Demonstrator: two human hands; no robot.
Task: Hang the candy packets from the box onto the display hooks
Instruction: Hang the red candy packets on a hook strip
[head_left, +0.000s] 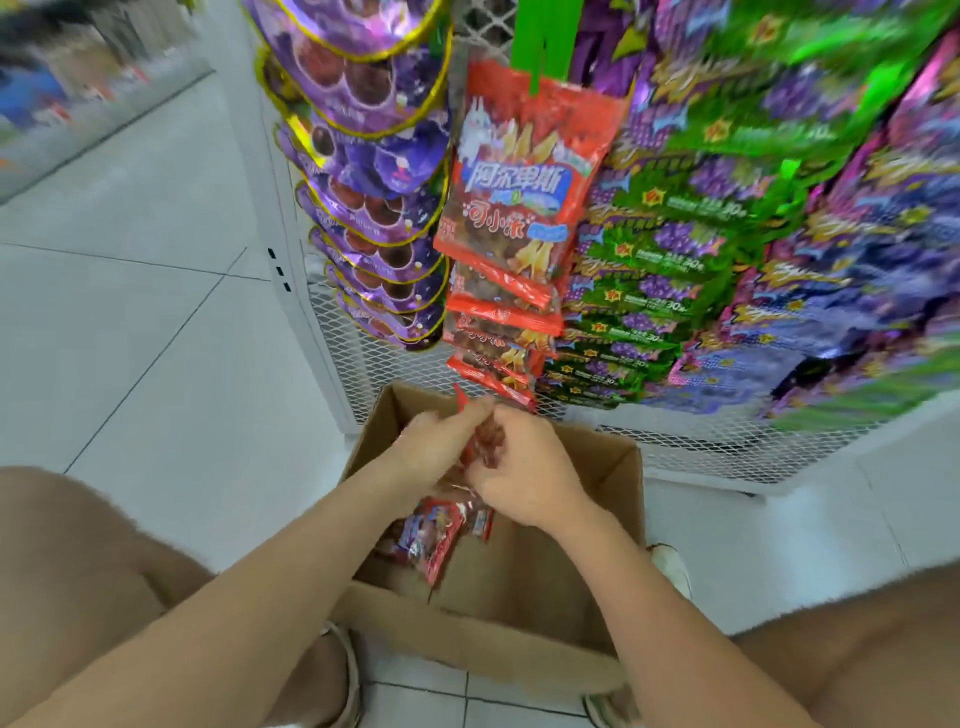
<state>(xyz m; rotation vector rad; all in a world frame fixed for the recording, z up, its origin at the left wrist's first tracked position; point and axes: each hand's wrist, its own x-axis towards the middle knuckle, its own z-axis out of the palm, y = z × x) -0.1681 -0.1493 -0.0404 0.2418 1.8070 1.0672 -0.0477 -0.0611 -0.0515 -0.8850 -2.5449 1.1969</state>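
Crouched over box (608, 467) | purple bags (363, 156) far left | left hand (434, 441) pinches red packet (483, 439) up top, right hand (524, 467) grips it lower, packet roughly upright | spare packets (434, 538) beneath | red column (519, 171) straight above and ahead, both hands equally near | green bags (675, 244) crowd the right.
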